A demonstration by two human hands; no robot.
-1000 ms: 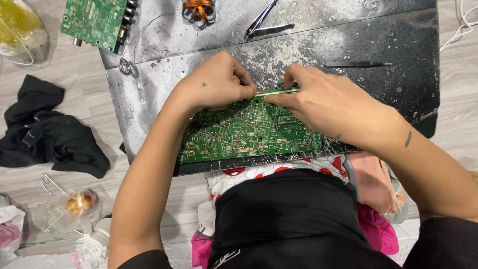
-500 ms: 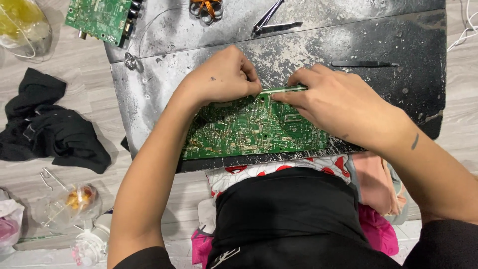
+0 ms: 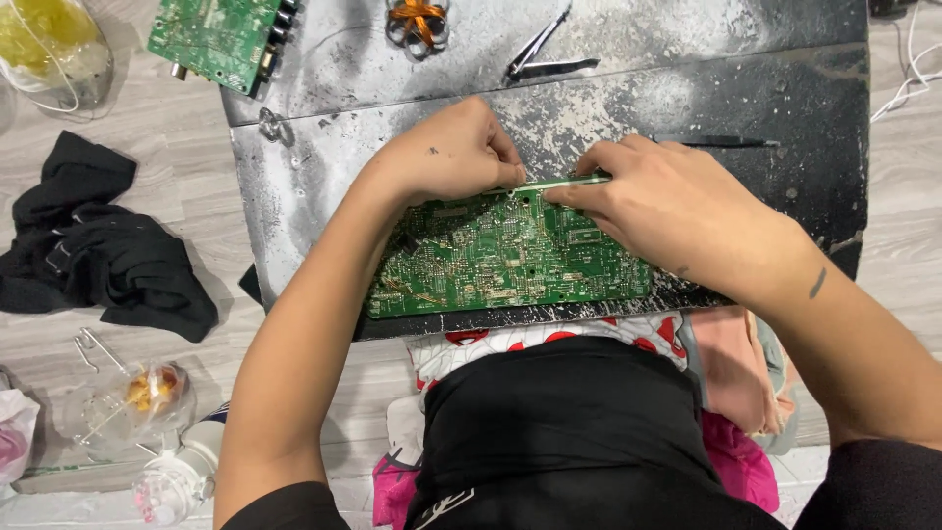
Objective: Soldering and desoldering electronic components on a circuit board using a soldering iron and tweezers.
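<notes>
A large green circuit board [image 3: 500, 257] lies solder side up on a dark, scratched work slab [image 3: 746, 98]. My left hand [image 3: 453, 149] is curled at the board's far edge, its fingertips pinching the rim near the middle. My right hand [image 3: 659, 204] rests over the board's right half, with the fingers gripping the same far edge a little to the right. Both hands hold the board; the parts under them are hidden.
A smaller green circuit board [image 3: 218, 39] lies at the slab's far left corner. Tweezers [image 3: 542, 51] and a copper coil [image 3: 416, 20] lie at the back. A black cloth [image 3: 98, 245] and clear plastic containers [image 3: 128, 400] sit on the floor at left.
The view has shifted slightly. Both hands stay at the board's far edge, with my right fingers moving a little closer to the left hand.
</notes>
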